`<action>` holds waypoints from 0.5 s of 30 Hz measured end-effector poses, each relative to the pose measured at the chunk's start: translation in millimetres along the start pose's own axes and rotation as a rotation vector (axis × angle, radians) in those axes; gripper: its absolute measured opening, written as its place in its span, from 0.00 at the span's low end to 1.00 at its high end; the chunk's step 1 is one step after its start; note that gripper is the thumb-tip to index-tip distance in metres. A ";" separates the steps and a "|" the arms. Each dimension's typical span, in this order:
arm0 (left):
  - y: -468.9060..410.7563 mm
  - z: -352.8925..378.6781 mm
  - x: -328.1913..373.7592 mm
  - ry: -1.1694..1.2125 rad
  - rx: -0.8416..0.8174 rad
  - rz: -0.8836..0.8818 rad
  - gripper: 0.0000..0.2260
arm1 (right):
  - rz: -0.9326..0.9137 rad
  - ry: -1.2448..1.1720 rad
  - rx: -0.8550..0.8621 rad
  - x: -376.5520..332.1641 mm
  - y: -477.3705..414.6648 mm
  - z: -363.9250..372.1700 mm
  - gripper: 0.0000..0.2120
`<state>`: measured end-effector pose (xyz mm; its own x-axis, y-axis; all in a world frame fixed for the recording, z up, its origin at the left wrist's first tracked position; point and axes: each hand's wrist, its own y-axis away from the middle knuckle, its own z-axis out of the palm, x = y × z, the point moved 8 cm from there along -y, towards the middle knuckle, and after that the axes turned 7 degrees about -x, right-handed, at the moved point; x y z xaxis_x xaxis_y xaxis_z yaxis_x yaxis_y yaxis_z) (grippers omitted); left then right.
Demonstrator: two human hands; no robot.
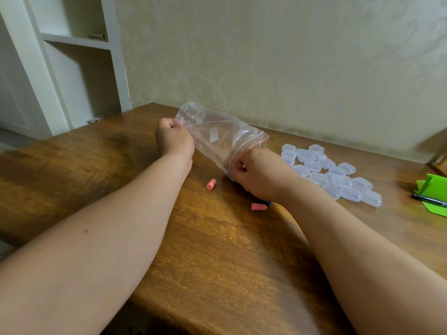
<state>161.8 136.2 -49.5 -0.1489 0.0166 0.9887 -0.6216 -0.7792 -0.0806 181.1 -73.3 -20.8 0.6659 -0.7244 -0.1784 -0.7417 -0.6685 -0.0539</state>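
Clear plastic zip-lock bag [217,139] is held above the wooden table [217,250], mouth tilted down. The left hand [173,139] grips its closed end with curled fingers. The right hand [256,175] pinches the red-striped mouth, apparently unsealed. The person should spread the mouth wide, keeping contents near the pink foam earplug [211,184].

1 head camera looks down, near table [217,250].
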 end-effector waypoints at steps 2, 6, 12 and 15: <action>-0.4 -0.9 -0.2 0.006 0.006 -0.007 0.09 | 0.056 -0.047 -0.003 7.4 -1.0 -1.1 0.12; -2.7 -5.6 -1.7 0.033 0.046 -0.020 0.09 | -0.034 -0.115 0.111 12.1 11.3 -19.2 0.13; -1.5 -13.0 -2.7 0.096 0.098 -0.050 0.10 | -0.006 -0.241 0.104 41.7 32.9 -43.3 0.12; -3.2 -14.8 -4.0 0.122 0.108 -0.064 0.10 | 0.026 -0.212 0.024 50.1 31.6 -35.0 0.10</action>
<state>152.9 147.8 -55.1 -0.2078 0.1387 0.9683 -0.5473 -0.8369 0.0024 193.8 -136.6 3.0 0.6167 -0.6880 -0.3826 -0.7617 -0.6442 -0.0692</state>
